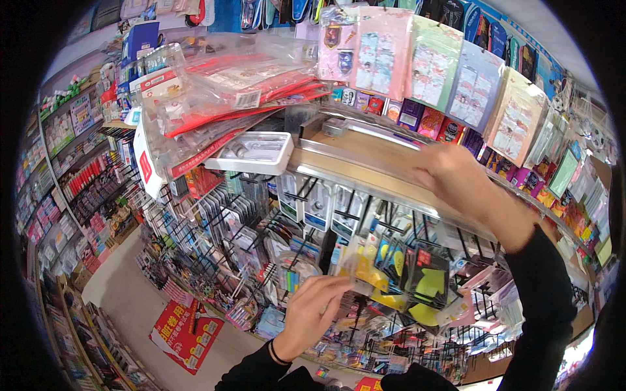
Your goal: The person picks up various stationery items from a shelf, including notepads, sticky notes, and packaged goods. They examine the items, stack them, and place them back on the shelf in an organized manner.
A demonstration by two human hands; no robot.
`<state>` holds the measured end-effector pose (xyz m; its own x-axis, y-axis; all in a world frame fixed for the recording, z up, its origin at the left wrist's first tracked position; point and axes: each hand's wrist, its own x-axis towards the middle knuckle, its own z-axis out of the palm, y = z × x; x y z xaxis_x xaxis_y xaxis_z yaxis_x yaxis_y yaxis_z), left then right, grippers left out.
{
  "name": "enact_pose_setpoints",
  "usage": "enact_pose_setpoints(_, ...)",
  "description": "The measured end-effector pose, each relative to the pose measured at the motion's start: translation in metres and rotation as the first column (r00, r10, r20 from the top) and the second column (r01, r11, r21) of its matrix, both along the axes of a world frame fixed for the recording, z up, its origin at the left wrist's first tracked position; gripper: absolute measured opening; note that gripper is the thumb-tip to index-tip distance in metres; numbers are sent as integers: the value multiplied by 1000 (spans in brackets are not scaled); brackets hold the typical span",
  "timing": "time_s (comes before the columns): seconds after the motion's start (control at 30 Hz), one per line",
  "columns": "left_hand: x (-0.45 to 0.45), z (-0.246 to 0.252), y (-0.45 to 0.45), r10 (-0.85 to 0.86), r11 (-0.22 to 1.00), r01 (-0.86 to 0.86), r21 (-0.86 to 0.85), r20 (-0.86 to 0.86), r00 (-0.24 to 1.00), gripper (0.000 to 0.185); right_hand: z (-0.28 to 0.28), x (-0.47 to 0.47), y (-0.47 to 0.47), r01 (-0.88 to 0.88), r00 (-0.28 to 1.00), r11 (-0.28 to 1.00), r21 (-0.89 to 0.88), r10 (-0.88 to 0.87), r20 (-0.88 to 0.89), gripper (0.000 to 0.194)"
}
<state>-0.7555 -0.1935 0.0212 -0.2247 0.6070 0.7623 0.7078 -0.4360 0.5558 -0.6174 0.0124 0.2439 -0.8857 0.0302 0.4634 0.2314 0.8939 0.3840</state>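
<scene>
My left hand (315,310), with a dark band at the wrist, is in front of the hanging goods. Its fingertips meet the edge of a clear packet with yellow parts (367,264); whether they grip it, I cannot tell. My right hand (452,176) is blurred and curled over the wooden shelf top (362,149) of the display rack. Its fingers face away, so anything in them is hidden. Below it, lime-green pieces on black backing (430,283) hang on the rack among black hooks (386,222).
Red-edged plastic bags (244,93) are heaped at the left of the shelf top, beside a white tray-like box (259,151). Pastel packets (384,54) hang behind. A small clear box (335,127) rests on the shelf. A red printed sheet (186,335) lies on the floor.
</scene>
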Motion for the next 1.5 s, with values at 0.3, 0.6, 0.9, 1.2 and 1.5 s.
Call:
enact_pose_setpoints(0.3,-96,-23,-45,113,992,-107,-72,97,989,27,0,-163,74,-57,984,964,258,11,178,24)
enact_pose_setpoints(0.6,-139,-39,-55,109,988,-88,-127,165,980,21,-16,-184,97,-51,940,871,489,-124,318,19)
enact_pose_setpoints(0.9,-149,-33,-40,89,991,-78,-105,107,990,24,-2,-131,72,9,999,986,168,-17,50,45)
enact_pose_setpoints(1.2,-149,103,21,109,964,-9,267,-365,924,35,-6,-64,30,51,972,993,104,-25,-234,52)
enact_pose_setpoints(1.5,-169,217,218,31,986,113,125,-792,610,19,-15,52,-65,95,911,987,132,-32,-411,54)
